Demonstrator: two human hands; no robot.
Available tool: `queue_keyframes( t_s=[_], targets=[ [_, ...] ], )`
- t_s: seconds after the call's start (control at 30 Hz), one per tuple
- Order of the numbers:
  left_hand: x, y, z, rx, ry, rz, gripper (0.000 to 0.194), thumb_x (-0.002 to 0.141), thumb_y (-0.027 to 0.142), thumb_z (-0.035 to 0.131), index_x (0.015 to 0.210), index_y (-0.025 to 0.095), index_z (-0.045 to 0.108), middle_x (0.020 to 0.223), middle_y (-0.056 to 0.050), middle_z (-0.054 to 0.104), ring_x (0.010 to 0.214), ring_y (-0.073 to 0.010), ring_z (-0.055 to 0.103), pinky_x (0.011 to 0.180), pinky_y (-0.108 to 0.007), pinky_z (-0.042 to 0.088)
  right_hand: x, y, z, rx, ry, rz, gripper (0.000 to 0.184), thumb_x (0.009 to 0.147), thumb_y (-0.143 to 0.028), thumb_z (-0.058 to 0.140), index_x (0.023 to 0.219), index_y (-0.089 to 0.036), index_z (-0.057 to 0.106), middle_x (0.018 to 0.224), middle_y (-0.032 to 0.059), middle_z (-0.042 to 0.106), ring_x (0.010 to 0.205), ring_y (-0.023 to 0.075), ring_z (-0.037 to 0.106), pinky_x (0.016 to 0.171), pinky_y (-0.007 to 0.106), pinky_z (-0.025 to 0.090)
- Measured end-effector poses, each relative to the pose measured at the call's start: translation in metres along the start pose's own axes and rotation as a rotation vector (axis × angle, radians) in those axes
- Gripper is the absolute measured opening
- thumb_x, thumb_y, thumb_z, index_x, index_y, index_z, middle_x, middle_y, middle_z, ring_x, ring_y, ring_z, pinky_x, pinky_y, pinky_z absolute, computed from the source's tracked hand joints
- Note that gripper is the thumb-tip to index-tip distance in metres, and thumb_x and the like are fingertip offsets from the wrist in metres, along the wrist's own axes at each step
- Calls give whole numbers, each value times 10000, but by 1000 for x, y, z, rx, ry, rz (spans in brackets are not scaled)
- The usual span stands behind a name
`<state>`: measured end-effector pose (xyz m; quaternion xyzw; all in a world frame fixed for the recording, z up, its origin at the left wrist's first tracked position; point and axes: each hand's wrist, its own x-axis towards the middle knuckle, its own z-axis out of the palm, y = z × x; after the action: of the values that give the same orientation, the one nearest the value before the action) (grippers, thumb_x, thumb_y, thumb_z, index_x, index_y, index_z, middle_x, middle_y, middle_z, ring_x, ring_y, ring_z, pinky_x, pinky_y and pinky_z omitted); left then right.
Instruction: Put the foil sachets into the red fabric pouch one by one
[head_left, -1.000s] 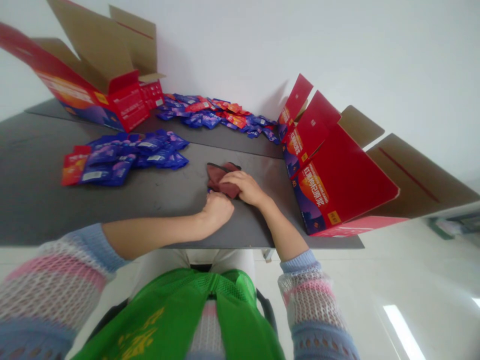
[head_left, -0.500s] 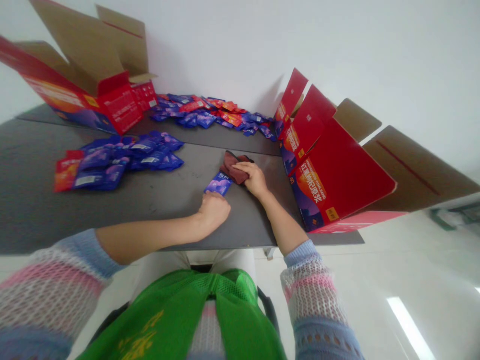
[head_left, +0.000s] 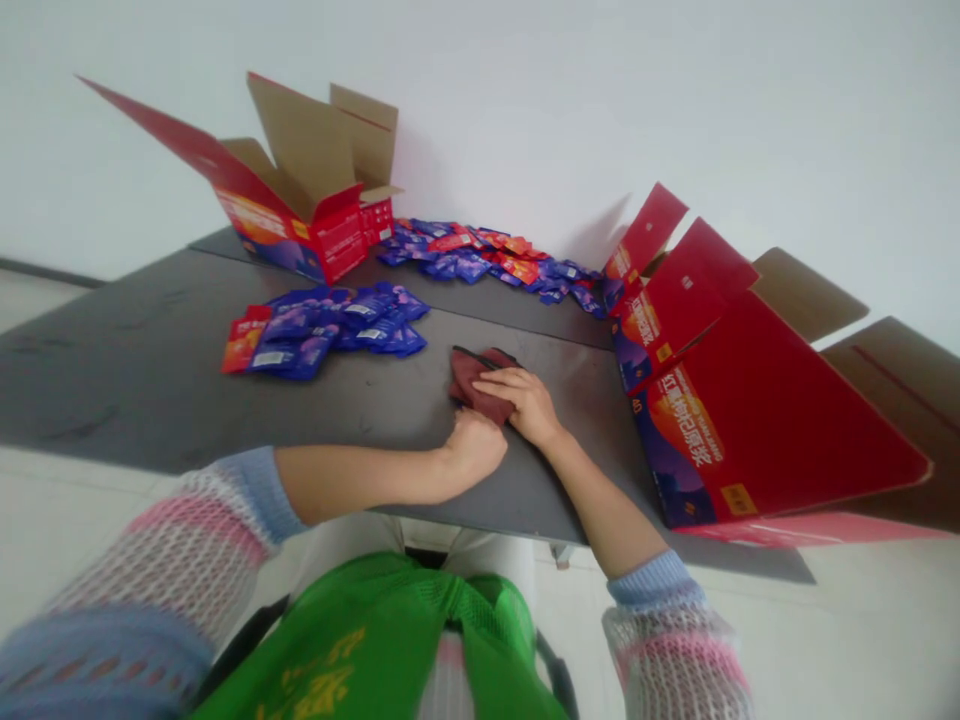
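Your left hand (head_left: 478, 447) is curled tight at the centre—whatever its fingertips pinch is lost behind them and the brown cloth (head_left: 466, 374). Your right hand (head_left: 526, 402) covers part of that cloth, and you can't see its underside. The fine print on the packets (head_left: 300, 328) at centre left and the far heap (head_left: 474, 262) is too small and soft for you to read. At the right edge, the big red carton (head_left: 802, 420) loses a flap's end; the frame's bottom crops your sleeves (head_left: 161, 590) and green apron (head_left: 375, 640)—its yellow lettering too.
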<state>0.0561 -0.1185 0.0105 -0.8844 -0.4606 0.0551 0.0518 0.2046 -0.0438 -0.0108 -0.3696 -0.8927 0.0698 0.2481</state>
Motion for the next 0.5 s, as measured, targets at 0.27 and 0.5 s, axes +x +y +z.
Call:
queue_keyframes(
  t_s=[0.27, 0.5],
  targets=[
    [1, -1, 6, 47, 73, -67, 364, 883, -5, 411, 1079, -161, 676, 1004, -405, 682, 956, -413, 712, 705, -428, 506, 14, 14, 14, -130, 116, 294, 554, 873, -39, 515, 1292, -352, 698, 1368, -9, 664, 1241, 271, 557, 1009, 475, 465],
    [4, 3, 4, 41, 44, -51, 365, 882, 11, 441, 1104, -135, 692, 1060, -399, 683, 969, -413, 713, 724, -456, 527, 6, 28, 7, 355, 393, 137, 367, 983, -441, 520, 1269, -312, 711, 1299, 46, 697, 1219, 267, 622, 1064, 474, 485]
  ],
)
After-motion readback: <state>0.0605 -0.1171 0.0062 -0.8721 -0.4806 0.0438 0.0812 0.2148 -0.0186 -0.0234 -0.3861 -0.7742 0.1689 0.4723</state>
